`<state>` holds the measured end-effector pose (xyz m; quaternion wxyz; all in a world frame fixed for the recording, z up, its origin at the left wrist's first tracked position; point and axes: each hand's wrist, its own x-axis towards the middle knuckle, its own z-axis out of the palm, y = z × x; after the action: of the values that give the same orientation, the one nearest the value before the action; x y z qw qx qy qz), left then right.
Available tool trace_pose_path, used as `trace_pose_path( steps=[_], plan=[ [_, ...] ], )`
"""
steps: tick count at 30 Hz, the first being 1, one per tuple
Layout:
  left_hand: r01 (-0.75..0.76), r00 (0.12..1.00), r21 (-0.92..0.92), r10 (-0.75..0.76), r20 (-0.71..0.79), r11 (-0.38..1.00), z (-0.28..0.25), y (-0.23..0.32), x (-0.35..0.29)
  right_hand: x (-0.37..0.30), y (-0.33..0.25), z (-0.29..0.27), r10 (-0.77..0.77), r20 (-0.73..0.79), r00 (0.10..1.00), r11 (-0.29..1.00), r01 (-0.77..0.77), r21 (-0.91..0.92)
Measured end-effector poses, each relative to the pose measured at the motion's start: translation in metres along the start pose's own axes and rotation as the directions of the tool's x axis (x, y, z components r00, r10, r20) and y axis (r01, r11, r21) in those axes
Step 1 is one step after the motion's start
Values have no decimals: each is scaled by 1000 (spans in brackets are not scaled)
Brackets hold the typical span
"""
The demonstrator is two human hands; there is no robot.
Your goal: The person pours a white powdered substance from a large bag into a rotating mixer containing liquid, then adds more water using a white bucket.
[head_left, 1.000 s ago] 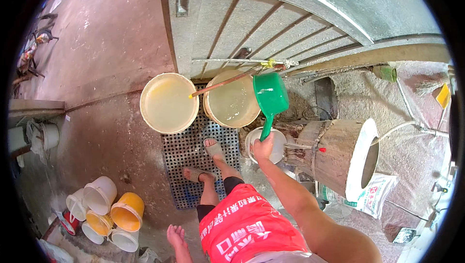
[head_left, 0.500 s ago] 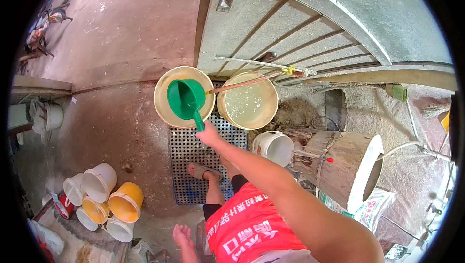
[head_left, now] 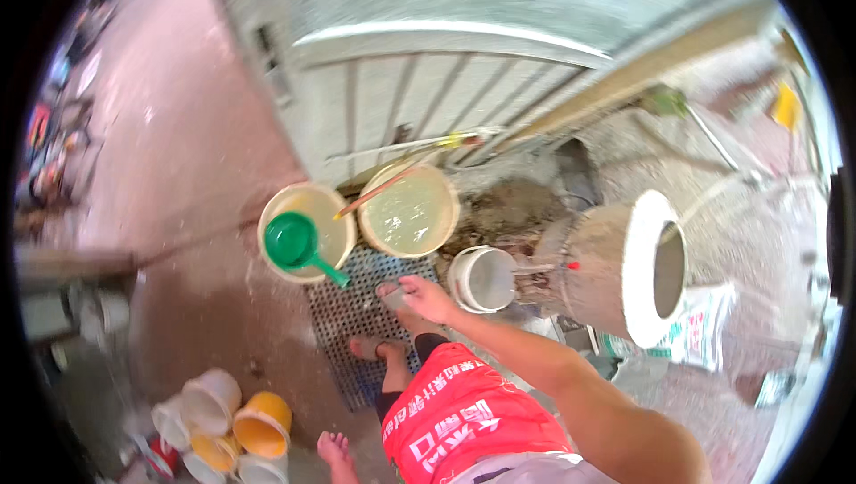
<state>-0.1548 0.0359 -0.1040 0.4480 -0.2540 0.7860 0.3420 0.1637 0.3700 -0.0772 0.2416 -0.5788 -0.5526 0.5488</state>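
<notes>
A green water dipper (head_left: 292, 241) rests in the left cream-coloured bucket (head_left: 309, 195), its handle lying out over the near rim. My right hand (head_left: 428, 299) is apart from that handle, to its right, with fingers loosely bent and nothing seen in them. Low in the view, my left hand (head_left: 335, 448) hangs by my side, fingers spread and holding nothing. A second cream bucket (head_left: 407, 250), with cloudy water in it, stands to the right of the first. Across the tops of both buckets lies a thin reddish-brown stick (head_left: 382, 191).
My feet are on a perforated mat (head_left: 334, 319). On the right are a small white bucket (head_left: 489, 281) and a large drum-like vessel (head_left: 615, 261). A door panel (head_left: 374, 96) rises behind the buckets. Several white and yellow buckets (head_left: 262, 423) cluster at lower left.
My right hand has let go of the dipper and drawn back toward me. The dipper stays in the left bucket. The whole view has turned and shifted.
</notes>
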Motion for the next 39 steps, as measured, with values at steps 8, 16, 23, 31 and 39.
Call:
trace_pose_path(
  steps=[8,16,23,31,39],
  plan=[
    [-186,964,268,122,238,945,63,69,-92,-172,-115,-280,-36,-782,622,999,30,-22],
    [-269,825,427,-23,565,863,222,-42,-286,-270,-117,-549,-199,-976,-87,980,16,-201],
    [-365,839,288,180,513,885,251,-146,-311,-300,-122,-831,-379,-899,-220,917,-216,-334],
    [-464,872,104,433,228,880,178,-213,-315,-298,-153,-954,-274,-961,23,893,-364,-263],
    [-420,907,138,409,104,897,125,-279,-340,-343,-125,-1024,-235,-878,418,671,-583,-458]
  ],
)
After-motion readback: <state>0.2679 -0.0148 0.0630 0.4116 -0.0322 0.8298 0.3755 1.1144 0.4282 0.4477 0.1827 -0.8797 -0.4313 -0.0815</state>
